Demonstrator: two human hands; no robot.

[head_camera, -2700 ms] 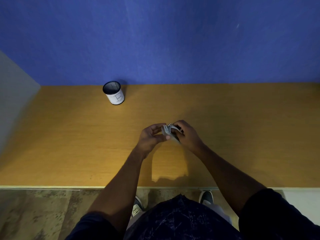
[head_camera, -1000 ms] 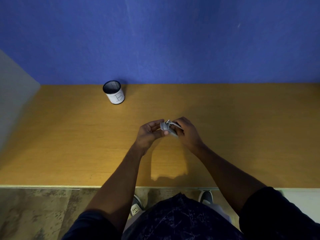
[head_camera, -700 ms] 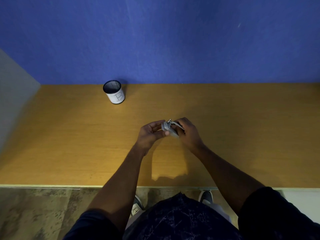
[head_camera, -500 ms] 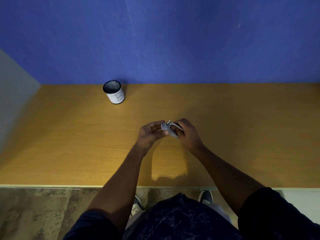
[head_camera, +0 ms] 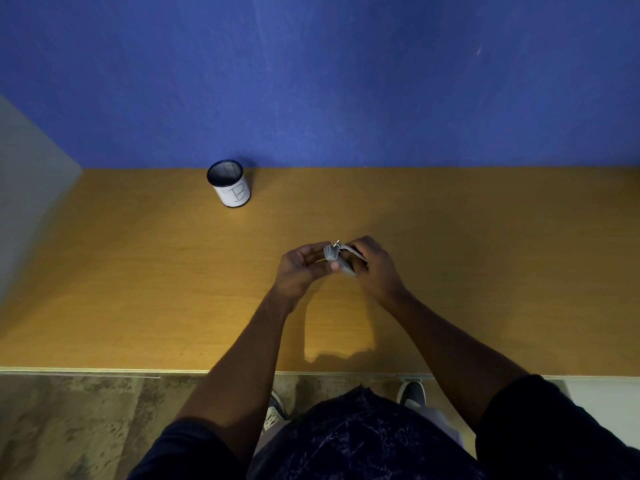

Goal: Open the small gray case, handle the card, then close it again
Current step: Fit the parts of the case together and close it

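Both my hands hold the small gray case above the middle of the wooden table. My left hand pinches its left end between thumb and fingers. My right hand wraps the right side, fingers over the top. A small metal zipper pull sticks up at the case's top edge. The case looks slightly parted at the top. No card is visible; my fingers hide the inside.
A white cylindrical pen cup with a dark rim and a letter B stands at the back left by the blue wall. A grey panel borders the left. The table's front edge runs near my body.
The hands with the case rose slightly away from me since 2.7 s ago. Over the last second they stay almost still, with only small finger shifts on the case.
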